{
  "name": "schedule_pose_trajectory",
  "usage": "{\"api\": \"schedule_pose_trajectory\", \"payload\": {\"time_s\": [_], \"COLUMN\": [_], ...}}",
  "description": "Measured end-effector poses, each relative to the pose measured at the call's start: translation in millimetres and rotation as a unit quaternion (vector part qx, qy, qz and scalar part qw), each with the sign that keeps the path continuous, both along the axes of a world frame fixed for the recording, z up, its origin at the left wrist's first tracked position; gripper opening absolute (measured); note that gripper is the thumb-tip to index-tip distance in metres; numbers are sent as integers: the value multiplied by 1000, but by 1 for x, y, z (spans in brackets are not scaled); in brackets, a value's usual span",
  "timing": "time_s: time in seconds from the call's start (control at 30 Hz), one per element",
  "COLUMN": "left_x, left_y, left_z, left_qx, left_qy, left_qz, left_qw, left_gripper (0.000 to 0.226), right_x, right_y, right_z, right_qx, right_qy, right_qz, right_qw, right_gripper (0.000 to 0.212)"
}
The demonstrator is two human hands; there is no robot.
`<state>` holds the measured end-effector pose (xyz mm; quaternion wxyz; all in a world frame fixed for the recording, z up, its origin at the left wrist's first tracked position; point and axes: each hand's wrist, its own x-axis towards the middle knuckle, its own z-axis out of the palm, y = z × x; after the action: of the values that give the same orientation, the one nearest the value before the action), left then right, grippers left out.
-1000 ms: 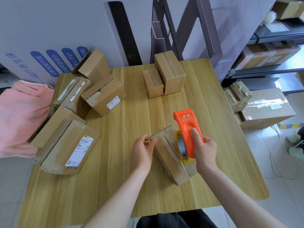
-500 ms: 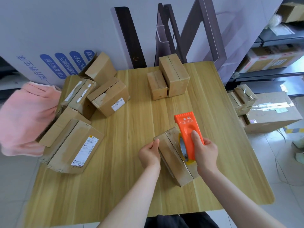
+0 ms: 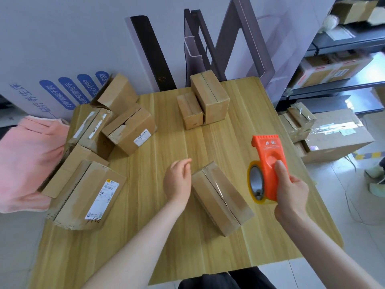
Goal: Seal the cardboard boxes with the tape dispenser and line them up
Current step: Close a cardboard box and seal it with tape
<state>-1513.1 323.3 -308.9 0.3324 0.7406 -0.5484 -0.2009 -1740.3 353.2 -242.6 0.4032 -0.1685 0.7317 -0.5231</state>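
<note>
A cardboard box [image 3: 223, 199] lies near the front middle of a wooden table [image 3: 166, 236], with what seems to be clear tape glinting along its seam. The right hand [image 3: 291, 190] grasps an orange tape dispenser [image 3: 268, 161], raised just right of the box. The left hand [image 3: 178, 180] hangs relaxed and empty beside the box's left end.

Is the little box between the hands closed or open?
Closed. The box has both top flaps folded flat and meeting, and a shiny strip of clear tape runs along their seam.
</note>
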Motion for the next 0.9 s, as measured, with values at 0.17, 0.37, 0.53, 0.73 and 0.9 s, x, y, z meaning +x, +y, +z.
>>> {"api": "schedule_pose_trajectory", "payload": {"time_s": [0.17,0.37,0.53,0.73,0.9], "left_x": [-65,-41,9,12,9], "left_y": [-26,-22,15,20,-10], "left_z": [2,1,-2,19,112], "left_qx": [157,225,343,258,162], "left_qy": [-169,-275,-134,53,373], "left_qz": [-481,-325,-64,13,-40], "left_qw": [846,876,927,965,913], "left_gripper": [72,57,67,50,38], "right_x": [-4,-8,3,19,26], "right_y": [3,4,7,1,-6], "right_z": [1,10,20,31,46], "right_qx": [-2,0,-3,-23,-55], "right_qy": [2,29,-1,24,50], "right_qz": [9,89,209,331,380], "right_qw": [1000,996,978,943,922], "right_gripper": [39,41,32,16,11]}}
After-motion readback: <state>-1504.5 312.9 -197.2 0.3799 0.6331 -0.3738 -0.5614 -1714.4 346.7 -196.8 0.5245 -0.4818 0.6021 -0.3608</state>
